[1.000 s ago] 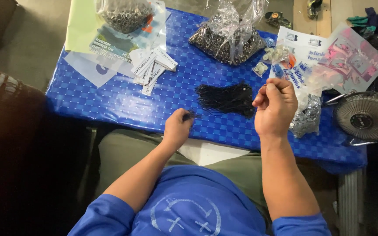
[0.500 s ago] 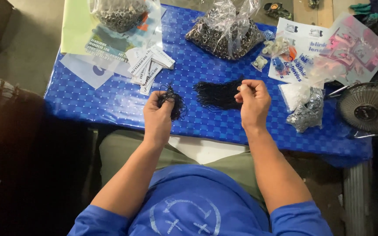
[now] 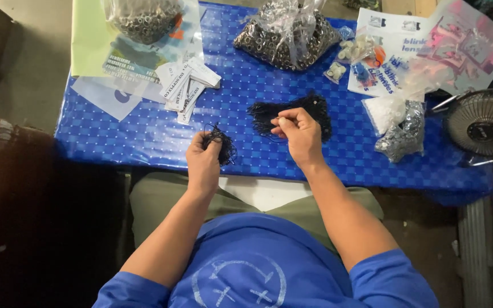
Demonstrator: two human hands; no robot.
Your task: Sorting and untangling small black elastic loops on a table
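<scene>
Black cords in a small bunch are gripped by the left hand near the front edge of the blue table. Beside it, the right hand pinches one strand at the bigger black cord pile. Behind lie white paper tags and a clear bag of metal eyelets.

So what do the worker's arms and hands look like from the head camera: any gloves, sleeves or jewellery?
Both arms are bare from short blue sleeves down. The left hand and right hand wear no gloves, and no watch, ring or bracelet shows. The blue shirt has a pale circular print.
</scene>
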